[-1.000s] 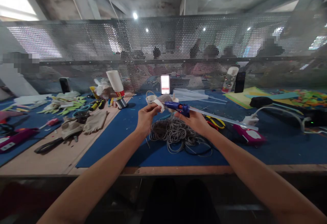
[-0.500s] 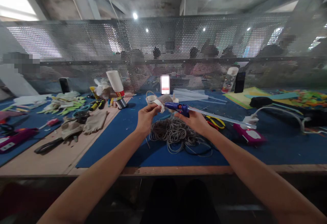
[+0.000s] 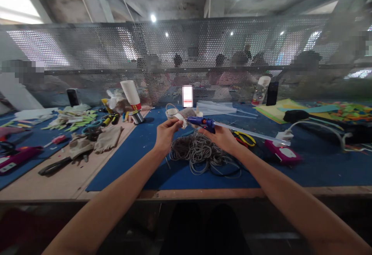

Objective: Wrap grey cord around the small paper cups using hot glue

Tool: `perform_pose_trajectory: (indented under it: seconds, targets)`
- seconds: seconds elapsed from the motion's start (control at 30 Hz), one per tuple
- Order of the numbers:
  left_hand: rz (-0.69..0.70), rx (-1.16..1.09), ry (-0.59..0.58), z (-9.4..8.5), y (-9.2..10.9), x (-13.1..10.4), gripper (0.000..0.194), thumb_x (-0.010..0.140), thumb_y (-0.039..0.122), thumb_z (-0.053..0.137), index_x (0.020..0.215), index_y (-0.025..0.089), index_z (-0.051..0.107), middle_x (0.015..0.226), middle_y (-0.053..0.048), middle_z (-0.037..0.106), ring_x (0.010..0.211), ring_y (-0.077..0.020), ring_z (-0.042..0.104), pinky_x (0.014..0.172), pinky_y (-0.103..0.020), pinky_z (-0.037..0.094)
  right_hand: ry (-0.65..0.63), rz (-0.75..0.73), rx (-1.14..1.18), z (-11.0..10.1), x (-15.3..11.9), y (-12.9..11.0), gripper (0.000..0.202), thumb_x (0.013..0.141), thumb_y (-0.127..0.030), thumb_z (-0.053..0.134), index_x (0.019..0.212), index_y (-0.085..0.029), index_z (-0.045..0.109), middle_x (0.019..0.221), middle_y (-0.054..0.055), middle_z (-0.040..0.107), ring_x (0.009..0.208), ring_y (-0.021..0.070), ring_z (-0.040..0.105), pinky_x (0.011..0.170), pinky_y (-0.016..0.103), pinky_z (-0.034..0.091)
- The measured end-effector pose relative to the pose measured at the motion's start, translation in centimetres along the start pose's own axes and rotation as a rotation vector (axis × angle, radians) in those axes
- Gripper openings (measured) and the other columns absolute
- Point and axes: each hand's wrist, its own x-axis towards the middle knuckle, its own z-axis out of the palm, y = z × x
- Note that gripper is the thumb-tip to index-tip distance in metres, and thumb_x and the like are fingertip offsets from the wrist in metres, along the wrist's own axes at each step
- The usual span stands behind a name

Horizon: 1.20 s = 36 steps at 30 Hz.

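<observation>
- White piece (image 3: pixel 181 118), small: pinched between thumb and fingers of the left hand (image 3: pixel 165 131), apparently by its edge to leave its face clear.
- Glue gun (image 3: pixel 201 121), blue: gripped in the right hand (image 3: pixel 222 135), nozzle toward the left fingertips, probably to bring it to the piece; contact cannot be told.
- Clear stick (image 3: pixel 252 133), long: out of the gun's rear, over the right wrist, likely its feed.
- Grey cord (image 3: pixel 200 152), loose heap: below and between both hands, seemingly within easy reach.
- Small cup (image 3: pixel 171 112), with handle: just beyond the left hand.
- Pliers (image 3: pixel 247 138), yellow-handled: just right of the right hand.
- Phone (image 3: pixel 187 95), lit: upright beyond both hands, perhaps for viewing.
- Gloves (image 3: pixel 109 138), pale: left of the left hand.
</observation>
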Motion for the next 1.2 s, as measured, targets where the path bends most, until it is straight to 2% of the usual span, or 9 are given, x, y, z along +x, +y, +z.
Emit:
perform_pose_trajectory:
  seconds: [0.4, 0.67, 0.9, 1.2]
  targets:
    - [-0.003, 0.002, 0.004, -0.03, -0.11, 0.10, 0.028, 0.062, 0.036, 0.086, 0.081, 0.016, 0.078, 0.074, -0.004, 0.070, 0.071, -0.0145, 0.059, 0.071, -0.028, 0.042, -0.007, 0.007, -0.007, 0.12, 0.03, 0.19, 0.049, 0.091, -0.058, 0.056, 0.122, -0.022, 0.068, 0.100, 0.007, 0.076, 0.089, 0.0254, 0.069, 0.080, 0.033, 0.049]
    - [-0.010, 0.006, 0.013, -0.18, -0.20, 0.26, 0.031, 0.062, 0.038, 0.087, 0.082, 0.016, 0.077, 0.074, -0.004, 0.070, 0.071, -0.0150, 0.060, 0.072, -0.029, 0.042, -0.020, 0.000, 0.011, 0.11, 0.02, 0.25, 0.049, 0.092, -0.057, 0.056, 0.126, -0.023, 0.065, 0.113, 0.007, 0.074, 0.105, 0.0275, 0.068, 0.089, 0.036, 0.049]
    - [-0.028, 0.002, 0.027, -0.35, -0.37, 0.45, 0.035, 0.060, 0.040, 0.088, 0.084, 0.017, 0.077, 0.075, -0.004, 0.070, 0.072, -0.0149, 0.061, 0.072, -0.029, 0.042, -0.029, 0.019, -0.001, -0.13, 0.02, 0.05, 0.048, 0.091, -0.058, 0.055, 0.120, -0.022, 0.068, 0.105, 0.008, 0.076, 0.095, 0.0260, 0.069, 0.083, 0.033, 0.050]
    - [-0.025, -0.007, 0.029, -0.54, -0.51, 0.63, 0.031, 0.062, 0.039, 0.087, 0.083, 0.018, 0.077, 0.076, -0.004, 0.070, 0.071, -0.0141, 0.060, 0.070, -0.028, 0.042, -0.042, 0.022, 0.006, -0.13, -0.01, -0.01, 0.047, 0.092, -0.058, 0.055, 0.122, -0.024, 0.067, 0.109, 0.006, 0.075, 0.102, 0.0277, 0.068, 0.087, 0.035, 0.049]
